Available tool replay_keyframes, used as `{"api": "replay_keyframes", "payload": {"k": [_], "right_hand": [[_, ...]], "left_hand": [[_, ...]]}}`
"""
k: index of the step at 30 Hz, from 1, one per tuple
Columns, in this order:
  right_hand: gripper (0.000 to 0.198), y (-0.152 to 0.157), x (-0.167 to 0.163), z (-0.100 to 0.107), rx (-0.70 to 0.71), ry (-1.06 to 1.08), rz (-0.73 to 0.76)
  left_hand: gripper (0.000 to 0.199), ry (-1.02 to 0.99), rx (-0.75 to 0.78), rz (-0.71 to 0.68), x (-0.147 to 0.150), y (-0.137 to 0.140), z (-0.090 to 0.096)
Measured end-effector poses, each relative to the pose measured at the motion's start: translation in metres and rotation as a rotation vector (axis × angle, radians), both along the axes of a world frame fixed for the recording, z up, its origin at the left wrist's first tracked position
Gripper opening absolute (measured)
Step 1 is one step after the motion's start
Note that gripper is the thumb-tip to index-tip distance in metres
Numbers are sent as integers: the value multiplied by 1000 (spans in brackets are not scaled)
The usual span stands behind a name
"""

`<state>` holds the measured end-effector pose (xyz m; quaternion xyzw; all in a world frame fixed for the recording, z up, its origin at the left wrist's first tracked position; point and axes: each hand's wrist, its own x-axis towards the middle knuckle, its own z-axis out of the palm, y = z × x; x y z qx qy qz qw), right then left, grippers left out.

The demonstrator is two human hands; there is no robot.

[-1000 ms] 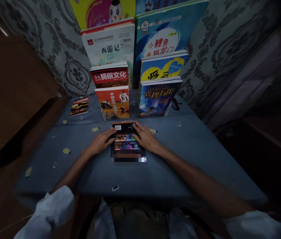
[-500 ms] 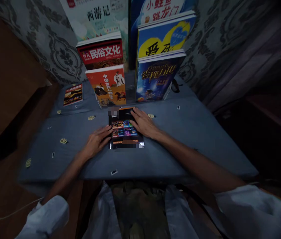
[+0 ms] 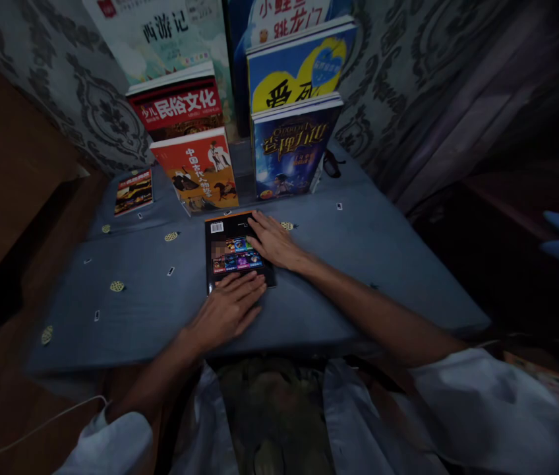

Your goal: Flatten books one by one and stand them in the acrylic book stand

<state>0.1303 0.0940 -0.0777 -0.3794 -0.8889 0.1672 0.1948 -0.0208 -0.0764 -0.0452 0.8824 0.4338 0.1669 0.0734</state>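
Note:
A black book [image 3: 230,231] lies flat on the cloth-covered table [image 3: 329,264], its barcode at the upper left and two rows of small coloured pictures across its middle. My left hand [image 3: 233,303] rests over the book's lower edge, fingers stretched out flat and pointing right. On the upper right part of the book lies my right hand [image 3: 275,243], its fingers extended and slightly spread. Neither hand is closed around anything. The book's lower part is hidden under my left hand.
Behind the book stand an orange-red book [image 3: 205,175] and a dark blue book [image 3: 292,155], with several more upright books behind them. A small book [image 3: 134,192] lies at the table's far left. Black glasses [image 3: 331,163] sit at the right rear.
My left hand has moved from the book's left side to its lower edge, now lying across it. My right hand stays on the upper right. The view has shifted slightly.

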Motion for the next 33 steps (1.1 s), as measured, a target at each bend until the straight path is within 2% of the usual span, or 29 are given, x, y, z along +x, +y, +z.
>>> {"api": "replay_keyframes", "payload": {"k": [5,8,10,12,14,17,20,24,28,33], "right_hand": [[58,0,1,0,30,6,0],[54,-1,2,4,66,2,-2],[47,-4,3,8,136,13,20],[41,-8,4,13,227,32,93],[39,-11,5,16,273,42,199],[41,-13,4,15,232,31,263],[45,-14,7,12,173,24,229],[45,-22,27,8,147,33,266],[58,-43,64,7,119,15,405],[103,-82,103,15,16,-116,558]], "left_hand": [[40,25,-47,-25,21,11,3],[40,-3,-46,-50,16,13,7],[38,-56,-27,-45,6,15,8],[37,-115,21,30,-9,20,6],[37,-150,79,160,-26,26,0],[41,-146,128,318,-48,34,-12],[43,-115,125,331,-60,36,-21],[44,-74,83,332,-61,26,-19],[53,-45,18,270,-56,1,-13],[81,-40,-42,197,-46,-43,-9]]}}
